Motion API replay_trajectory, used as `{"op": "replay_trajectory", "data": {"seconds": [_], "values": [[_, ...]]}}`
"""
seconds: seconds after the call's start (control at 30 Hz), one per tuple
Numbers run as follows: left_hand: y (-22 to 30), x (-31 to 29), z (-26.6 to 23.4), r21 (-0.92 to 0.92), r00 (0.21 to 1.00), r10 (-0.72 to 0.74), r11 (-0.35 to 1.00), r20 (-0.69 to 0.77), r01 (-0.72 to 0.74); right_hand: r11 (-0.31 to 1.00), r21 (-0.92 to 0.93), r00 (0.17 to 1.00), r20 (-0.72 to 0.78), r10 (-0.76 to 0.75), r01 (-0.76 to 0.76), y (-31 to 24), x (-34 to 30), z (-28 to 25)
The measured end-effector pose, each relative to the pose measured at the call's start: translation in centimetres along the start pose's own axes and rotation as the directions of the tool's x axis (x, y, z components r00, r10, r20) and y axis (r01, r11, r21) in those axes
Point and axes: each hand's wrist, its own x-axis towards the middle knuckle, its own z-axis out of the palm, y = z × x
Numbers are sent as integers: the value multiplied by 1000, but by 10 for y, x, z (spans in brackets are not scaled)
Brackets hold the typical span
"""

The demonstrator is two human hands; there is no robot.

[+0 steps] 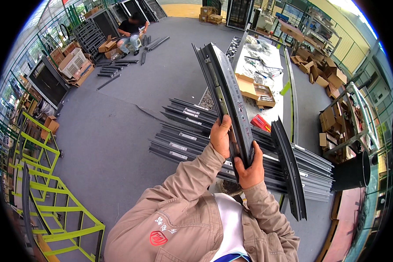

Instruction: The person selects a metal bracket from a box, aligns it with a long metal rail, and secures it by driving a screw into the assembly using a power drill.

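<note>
Both my hands hold a long dark metal profile, tilted up and away from me. My left hand wraps round its left side, thumb lying along it. Lower down, my right hand grips the near right edge, thumb toward the middle. Small holes and a strip of lighter metal show along the profile. Beneath it, several similar dark profiles lie side by side, with silvery fittings set in them. Another dark profile lies crosswise over their right part. The near end of the held piece is partly hidden by my hands.
A white-covered workbench beyond carries an open cardboard box, a red box and tools. A black bin stands right. Yellow-green frames stand left. At the far left a seated person works near profiles on the floor.
</note>
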Motion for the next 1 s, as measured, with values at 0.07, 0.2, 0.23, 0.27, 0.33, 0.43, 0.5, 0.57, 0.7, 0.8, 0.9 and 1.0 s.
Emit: {"op": "replay_trajectory", "data": {"seconds": [0.07, 0.2, 0.23, 0.27, 0.33, 0.43, 0.5, 0.57, 0.7, 0.8, 0.9, 1.0], "values": [[0, -1, 3, -20, 1000, 2, 1000, -10, -3, 1000, -4, 1000, -5, -7, 7, 1, 0, 1], [3, -2, 5, -36, 1000, -11, 999, -15, 10, 1000, 4, 1000, -3, 1, -1, -1, 0, 0], [4, -3, 6, -44, 1000, -11, 999, -15, 10, 1000, 1, 1000, -2, 2, -2, -1, 0, 0], [4, -3, 7, -53, 1000, -11, 999, -15, 11, 1000, -3, 1000, -1, 4, -4, -1, -1, 0], [2, -2, 3, -65, 1000, -17, 998, 10, 18, 1000, -9, 1000, 2, 8, -8, -2, -1, -1], [3, -2, 1, -72, 1000, -10, 997, 11, 11, 1000, -17, 1000, 8, 5, -4, -2, -1, 0], [3, -2, 2, -77, 1000, -9, 997, 12, 10, 999, -37, 1000, 1, -14, 14, -2, -1, 0], [4, -4, 2, -78, 1000, -17, 997, 19, 18, 998, -53, 999, -4, -36, 36, -1, -1, 0], [5, -7, 8, -85, 1000, -4, 996, -14, 3, 994, -85, 997, -38, -73, 70, -1, -4, 0], [3, 0, 1, -38, 997, -39, 999, -60, 37, 994, -95, 998, -29, -52, 49, -2, 0, 0], [2, 4, -16, -16, 997, -41, 999, 58, 42, 997, -63, 999, -27, -38, 36, -4, 2, 1], [5, 1, -5, -40, 997, 11, 999, 77, -8, 996, -65, 998, -16, -58, 57, -1, 2, 0]]}}
